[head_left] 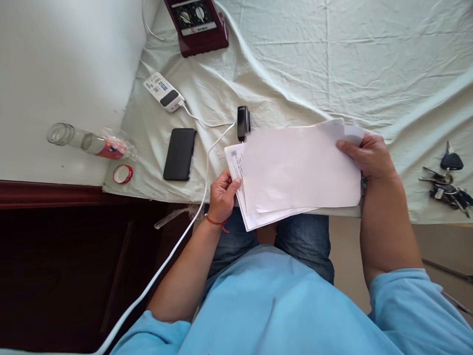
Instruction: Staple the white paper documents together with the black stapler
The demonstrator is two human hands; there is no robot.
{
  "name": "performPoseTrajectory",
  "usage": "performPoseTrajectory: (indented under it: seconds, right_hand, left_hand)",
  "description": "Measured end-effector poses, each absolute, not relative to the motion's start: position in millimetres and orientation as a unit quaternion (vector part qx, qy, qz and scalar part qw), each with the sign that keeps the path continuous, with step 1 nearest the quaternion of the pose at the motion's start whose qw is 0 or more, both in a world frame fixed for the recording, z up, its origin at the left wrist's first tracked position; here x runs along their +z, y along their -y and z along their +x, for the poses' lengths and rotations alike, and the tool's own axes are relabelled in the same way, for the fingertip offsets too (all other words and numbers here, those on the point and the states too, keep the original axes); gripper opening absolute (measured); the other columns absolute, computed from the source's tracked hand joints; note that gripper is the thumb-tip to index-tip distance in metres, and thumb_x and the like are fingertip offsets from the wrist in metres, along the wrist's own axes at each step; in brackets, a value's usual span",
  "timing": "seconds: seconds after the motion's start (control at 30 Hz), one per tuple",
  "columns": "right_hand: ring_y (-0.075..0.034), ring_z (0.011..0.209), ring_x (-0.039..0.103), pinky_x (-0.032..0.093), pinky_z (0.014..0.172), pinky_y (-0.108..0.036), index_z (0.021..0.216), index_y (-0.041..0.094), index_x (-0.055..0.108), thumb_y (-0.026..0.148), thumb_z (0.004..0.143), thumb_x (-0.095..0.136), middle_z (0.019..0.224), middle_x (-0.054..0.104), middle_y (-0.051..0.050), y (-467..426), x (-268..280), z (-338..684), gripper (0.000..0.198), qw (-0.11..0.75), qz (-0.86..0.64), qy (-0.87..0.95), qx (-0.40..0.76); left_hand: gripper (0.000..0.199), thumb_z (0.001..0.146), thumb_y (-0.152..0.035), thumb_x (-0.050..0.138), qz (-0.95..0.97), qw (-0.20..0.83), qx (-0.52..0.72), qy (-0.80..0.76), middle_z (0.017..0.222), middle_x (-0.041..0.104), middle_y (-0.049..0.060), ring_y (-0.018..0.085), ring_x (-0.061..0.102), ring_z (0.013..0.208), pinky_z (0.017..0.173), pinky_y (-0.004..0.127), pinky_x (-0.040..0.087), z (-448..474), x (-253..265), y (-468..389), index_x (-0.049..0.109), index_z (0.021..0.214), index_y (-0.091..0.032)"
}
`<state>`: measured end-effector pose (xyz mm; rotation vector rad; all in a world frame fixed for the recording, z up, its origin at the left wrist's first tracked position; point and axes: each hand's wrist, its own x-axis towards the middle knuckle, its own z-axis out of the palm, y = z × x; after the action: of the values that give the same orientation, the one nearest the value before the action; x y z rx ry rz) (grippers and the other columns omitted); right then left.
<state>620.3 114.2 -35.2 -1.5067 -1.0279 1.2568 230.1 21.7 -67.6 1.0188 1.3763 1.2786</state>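
Note:
My left hand [222,195], with a red string round the wrist, pinches the left edge of a stack of printed papers [240,192]. Over that stack lies a broad blank white sheet [301,170], which covers most of the print. At its right end my right hand [369,153] grips the sheet, thumb on top and fingers underneath. The papers overhang the table's front edge, above my lap. Whether the right hand holds one sheet or several I cannot tell. Just behind the papers stands a small black stapler-like object [243,123], partly hidden by them.
A black phone [179,154] and a white power bank [163,91] with a white cable [207,187] lie to the left. Beyond are a glass bottle [90,142], a red-rimmed lid [122,174] and a maroon device with dials [199,29]. Keys [449,182] lie at right.

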Motion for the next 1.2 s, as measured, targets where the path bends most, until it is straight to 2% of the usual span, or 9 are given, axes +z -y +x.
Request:
performPoseTrajectory:
  seconds: [0.1,0.27,0.47,0.57,0.73,0.83,0.93,1.03,1.2]
  right_hand:
    - [-0.011,0.068,0.063,0.053,0.065,-0.027,0.090,0.015,0.074,0.023,0.083,0.093,0.080,0.076,0.000,-114,-32,619,0.022,0.462,-0.611,0.395,0.507]
    - [-0.012,0.074,0.066,0.054,0.067,-0.027,0.094,0.014,0.076,0.031,0.080,0.099,0.083,0.077,-0.001,-114,-30,620,0.032,0.443,-0.616,0.409,0.507]
    - [-0.009,0.072,0.060,0.051,0.068,-0.025,0.093,0.015,0.072,0.029,0.083,0.094,0.081,0.073,0.003,-115,-31,623,0.028,0.437,-0.606,0.431,0.506]
    - [-0.011,0.071,0.062,0.052,0.063,-0.024,0.086,0.018,0.074,0.043,0.070,0.105,0.080,0.074,0.002,-114,-32,622,0.043,0.458,-0.592,0.420,0.513]
    - [-0.013,0.069,0.067,0.059,0.059,-0.026,0.078,0.021,0.081,0.060,0.041,0.116,0.079,0.078,-0.001,-110,-27,621,0.064,0.468,-0.581,0.393,0.538]
    - [-0.013,0.066,0.067,0.058,0.055,-0.025,0.077,0.020,0.083,0.061,0.034,0.117,0.077,0.079,-0.001,-106,-18,621,0.068,0.450,-0.591,0.378,0.553]
    - [-0.014,0.065,0.068,0.058,0.053,-0.025,0.076,0.020,0.083,0.061,0.030,0.117,0.076,0.079,-0.002,-105,-13,619,0.070,0.438,-0.598,0.367,0.562]
    - [-0.014,0.065,0.068,0.059,0.054,-0.025,0.077,0.021,0.084,0.062,0.029,0.117,0.077,0.080,-0.001,-107,-16,618,0.071,0.454,-0.595,0.363,0.556]
    - [-0.012,0.064,0.067,0.058,0.053,-0.024,0.075,0.021,0.082,0.062,0.029,0.117,0.075,0.078,0.001,-113,-26,620,0.070,0.487,-0.576,0.364,0.546]
  left_hand:
    - [0.056,0.078,-0.070,0.097,0.412,0.474,0.530,-0.569,0.089,0.084,0.005,0.019,0.075,0.078,0.075,0.029,0.059,229,-69,-23,0.080,0.095,-0.020]
    - [0.059,0.074,-0.072,0.100,0.415,0.442,0.525,-0.597,0.092,0.085,0.005,0.018,0.072,0.078,0.074,0.029,0.057,237,-69,-24,0.082,0.093,-0.020]
    - [0.054,0.086,-0.073,0.092,0.426,0.440,0.547,-0.571,0.078,0.072,0.000,0.015,0.062,0.072,0.071,0.027,0.050,233,-73,-25,0.077,0.084,-0.020]
    - [0.053,0.085,-0.071,0.093,0.416,0.438,0.567,-0.560,0.077,0.068,-0.002,0.012,0.057,0.071,0.070,0.024,0.047,230,-75,-27,0.076,0.085,-0.020]
    - [0.062,0.086,-0.074,0.091,0.420,0.398,0.575,-0.578,0.069,0.054,-0.004,0.010,0.046,0.065,0.062,0.023,0.039,230,-75,-30,0.063,0.074,-0.019]
    - [0.057,0.087,-0.072,0.090,0.404,0.422,0.586,-0.562,0.076,0.064,-0.001,0.011,0.054,0.068,0.064,0.023,0.045,229,-78,-33,0.069,0.083,-0.019]
    - [0.063,0.081,-0.074,0.094,0.392,0.440,0.597,-0.544,0.088,0.075,0.002,0.014,0.066,0.074,0.070,0.025,0.053,227,-84,-36,0.073,0.106,-0.020]
    - [0.079,0.077,-0.076,0.097,0.404,0.413,0.602,-0.551,0.081,0.071,-0.003,0.013,0.065,0.067,0.066,0.025,0.051,226,-88,-38,0.065,0.126,-0.024]
    - [0.082,0.077,-0.078,0.097,0.414,0.394,0.601,-0.558,0.070,0.061,-0.009,0.010,0.055,0.057,0.060,0.023,0.044,228,-90,-39,0.051,0.121,-0.027]
